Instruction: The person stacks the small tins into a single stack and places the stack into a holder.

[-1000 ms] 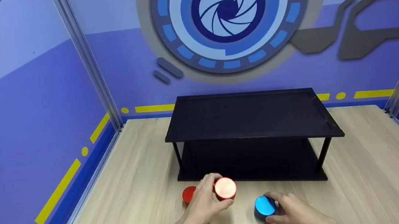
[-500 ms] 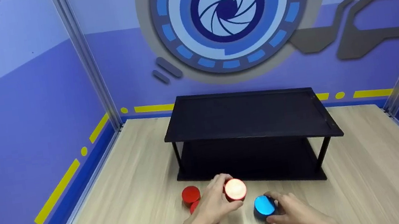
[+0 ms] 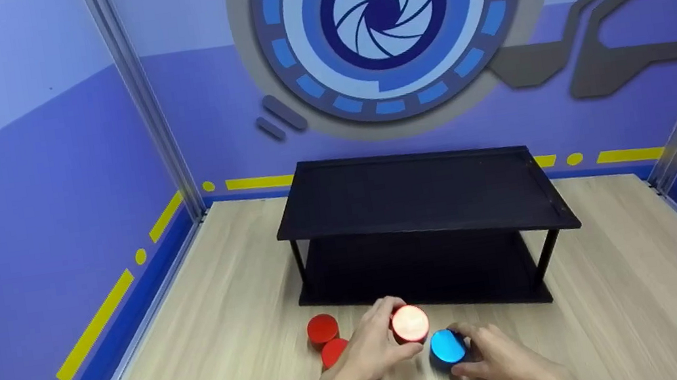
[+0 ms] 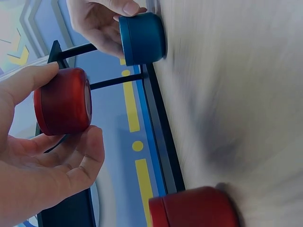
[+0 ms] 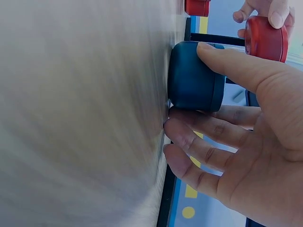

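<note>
My left hand [image 3: 371, 351] pinches a small round red canister [image 3: 410, 324] between thumb and fingers. That red canister [image 4: 65, 101] is raised off the table in the left wrist view, its lidded top catching bright light in the head view. Just to its right stands a blue canister [image 3: 447, 347] of the same shape, upright on the wooden table. My right hand [image 3: 501, 359] grips it from the right; the thumb and fingers lie on opposite sides of the blue canister [image 5: 194, 78]. Left of my left hand stand two more red canisters, one farther back [image 3: 322, 330], the nearer one [image 3: 335, 353] partly hidden by the hand.
A black two-tier shelf [image 3: 418, 192] stands behind the hands, its lower board's front edge close past the left fingertips. Blue-purple panels [image 3: 47, 191] enclose the wooden table [image 3: 232, 284] at the left, back and right.
My left hand has carried the red canister to the right, closer to the blue one, uncovering the two red canisters at the left. My right hand and the blue canister have stayed in place.
</note>
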Available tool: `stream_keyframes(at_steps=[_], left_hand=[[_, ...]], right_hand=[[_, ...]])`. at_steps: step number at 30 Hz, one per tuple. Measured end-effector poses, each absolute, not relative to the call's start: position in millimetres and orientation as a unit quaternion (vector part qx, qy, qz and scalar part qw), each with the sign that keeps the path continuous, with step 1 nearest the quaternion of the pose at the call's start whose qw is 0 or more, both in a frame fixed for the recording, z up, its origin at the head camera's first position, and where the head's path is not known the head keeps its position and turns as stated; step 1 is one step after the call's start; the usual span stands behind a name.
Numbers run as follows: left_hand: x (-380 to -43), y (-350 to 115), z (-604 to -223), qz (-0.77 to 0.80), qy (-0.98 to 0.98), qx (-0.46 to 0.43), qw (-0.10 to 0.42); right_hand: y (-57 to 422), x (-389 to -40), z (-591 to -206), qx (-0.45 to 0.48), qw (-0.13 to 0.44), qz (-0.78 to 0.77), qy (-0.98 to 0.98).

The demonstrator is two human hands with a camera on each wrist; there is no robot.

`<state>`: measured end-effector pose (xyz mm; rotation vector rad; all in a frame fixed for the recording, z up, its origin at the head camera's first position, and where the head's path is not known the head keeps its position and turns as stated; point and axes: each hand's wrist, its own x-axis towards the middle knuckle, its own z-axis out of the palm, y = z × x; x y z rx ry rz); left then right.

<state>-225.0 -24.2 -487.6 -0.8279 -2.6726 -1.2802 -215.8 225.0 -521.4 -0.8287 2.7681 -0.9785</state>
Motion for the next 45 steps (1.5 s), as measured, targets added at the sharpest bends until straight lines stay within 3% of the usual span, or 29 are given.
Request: stream_keyframes(at_steps=[16, 45], left_hand=[[-225, -8, -493, -0.41, -0.863, -0.294, -0.002], [-224, 18, -501, -0.355, -0.89, -0.286, -0.021]], right_hand=[[224, -215, -520, -0.258, 0.049, -0.324, 0.909], [225, -214, -522, -0.267, 0.028, -0.327, 0.906]])
